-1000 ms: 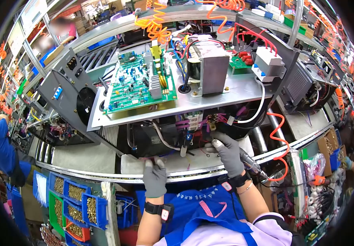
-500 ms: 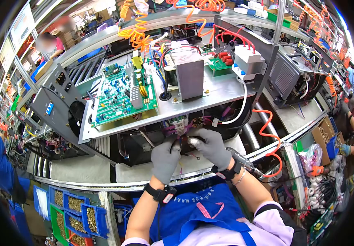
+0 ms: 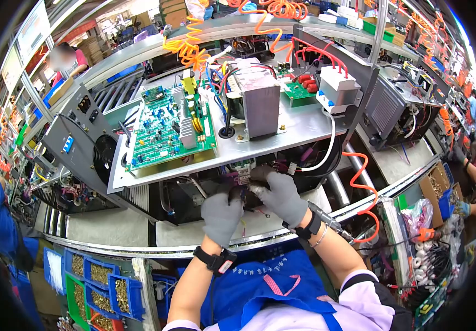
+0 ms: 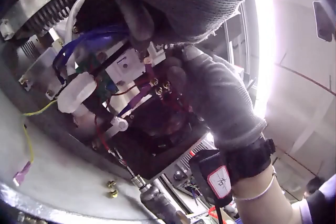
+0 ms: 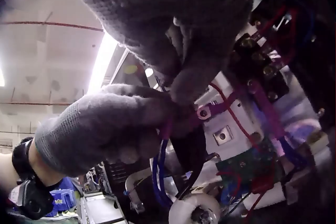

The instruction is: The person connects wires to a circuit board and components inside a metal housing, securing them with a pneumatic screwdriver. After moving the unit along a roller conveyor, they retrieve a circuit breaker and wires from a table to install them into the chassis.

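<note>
Under the metal shelf of an open unit, the gloved left hand and right hand meet at a white terminal block. The left hand pinches blue wires with purple sleeves. A purple-sleeved lug lies over the block near the fingertips. From above, the right hand reaches down with bent fingers touching the left hand's fingertips; what lies between them is hidden. In the left wrist view, brass screws show beside the right hand.
A pneumatic screwdriver with an orange coiled hose rests right of the right hand. The shelf carries a green circuit board and a transformer. Blue bins of brass parts stand at lower left. Loose screws lie on the bench surface.
The left hand has moved up and right from the bench edge to the wires, and the right hand has moved left to meet it. Over the last half second both have stayed nearly in place.
</note>
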A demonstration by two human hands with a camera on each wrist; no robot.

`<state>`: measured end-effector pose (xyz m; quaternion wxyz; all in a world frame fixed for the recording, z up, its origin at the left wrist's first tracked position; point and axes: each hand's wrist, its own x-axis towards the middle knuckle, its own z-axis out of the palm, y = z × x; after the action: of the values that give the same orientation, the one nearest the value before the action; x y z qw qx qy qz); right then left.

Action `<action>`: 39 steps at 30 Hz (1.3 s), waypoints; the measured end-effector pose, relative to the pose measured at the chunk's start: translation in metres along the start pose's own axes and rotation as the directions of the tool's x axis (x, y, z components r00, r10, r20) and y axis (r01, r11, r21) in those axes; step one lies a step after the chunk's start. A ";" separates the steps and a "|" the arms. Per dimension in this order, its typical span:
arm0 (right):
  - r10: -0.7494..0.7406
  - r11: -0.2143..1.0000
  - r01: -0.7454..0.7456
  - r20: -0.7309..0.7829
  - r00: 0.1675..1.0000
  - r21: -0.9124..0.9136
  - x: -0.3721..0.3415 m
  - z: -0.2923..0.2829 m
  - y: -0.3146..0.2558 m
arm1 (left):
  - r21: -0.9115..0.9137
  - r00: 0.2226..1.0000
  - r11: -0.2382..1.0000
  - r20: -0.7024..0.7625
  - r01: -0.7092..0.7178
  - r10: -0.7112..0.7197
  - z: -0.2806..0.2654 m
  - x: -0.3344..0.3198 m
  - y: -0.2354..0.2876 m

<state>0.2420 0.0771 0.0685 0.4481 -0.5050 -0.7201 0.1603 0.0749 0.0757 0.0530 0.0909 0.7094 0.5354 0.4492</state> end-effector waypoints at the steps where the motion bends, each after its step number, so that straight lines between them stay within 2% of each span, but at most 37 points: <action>1: 0.002 1.000 -0.002 0.004 1.000 -0.010 -0.001 0.002 0.007 | 0.000 1.000 1.000 -0.016 0.019 -0.019 0.000 0.001 -0.001; 2: 0.005 1.000 -0.005 0.010 1.000 -0.019 -0.001 0.004 0.010 | -0.001 0.999 0.999 -0.031 0.041 -0.041 0.001 0.001 -0.002; 5: 0.006 0.996 -0.003 0.040 0.999 -0.088 0.003 0.007 0.009 | 0.252 0.981 0.968 0.183 0.012 -0.060 0.005 0.000 -0.004; 8: 0.110 0.969 -0.078 0.126 0.986 -0.233 0.009 0.002 -0.004 | 0.236 0.978 0.972 0.200 0.005 -0.054 0.011 0.003 0.000; 11: 0.100 0.959 -0.062 0.123 0.987 -0.276 0.012 0.000 -0.011 | 0.248 0.978 0.969 0.205 -0.024 -0.029 0.017 0.002 -0.005; 14: 0.071 0.948 -0.035 0.105 0.992 -0.315 0.012 0.007 -0.001 | 0.181 0.960 0.981 0.254 0.072 -0.118 0.007 0.004 -0.005; 20: -0.042 0.973 0.054 0.060 0.997 -0.223 0.014 0.003 -0.004 | 0.159 0.975 0.987 0.215 0.018 -0.053 0.008 0.006 -0.001; 23: 0.040 0.951 -0.003 0.112 0.993 -0.310 0.015 0.003 -0.005 | 0.138 0.978 0.990 0.206 -0.007 -0.022 0.007 0.006 0.001; 26: 0.012 0.921 0.025 0.092 0.996 -0.389 0.015 0.000 -0.012 | 0.122 0.979 0.993 0.203 0.007 -0.032 0.006 0.006 -0.002; 29: 0.078 0.858 -0.015 0.102 0.992 -0.513 0.015 -0.001 -0.008 | 0.097 0.976 0.995 0.212 0.039 -0.059 0.010 0.007 -0.005; 32: -0.067 0.881 0.078 0.041 0.997 -0.466 0.018 0.001 0.001 | 0.112 0.981 0.994 0.194 0.010 -0.032 0.008 0.009 -0.001; 35: -0.057 0.879 0.087 0.080 0.995 -0.468 0.023 0.000 0.003 | 0.123 0.984 0.992 0.176 0.012 -0.033 0.011 0.012 -0.002; 38: -0.035 0.875 0.072 0.086 0.996 -0.478 0.025 0.000 0.002 | 0.089 0.994 0.996 0.105 0.014 -0.023 0.011 0.002 0.000; 39: -0.047 0.877 0.085 0.092 0.995 -0.473 0.026 0.000 0.002 | 0.057 1.000 0.998 0.015 0.016 -0.017 0.010 -0.004 0.006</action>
<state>0.2413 0.1006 0.0799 0.2869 -0.5681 -0.7711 -0.0176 0.0860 0.0734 0.0483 0.0786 0.7106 0.5532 0.4276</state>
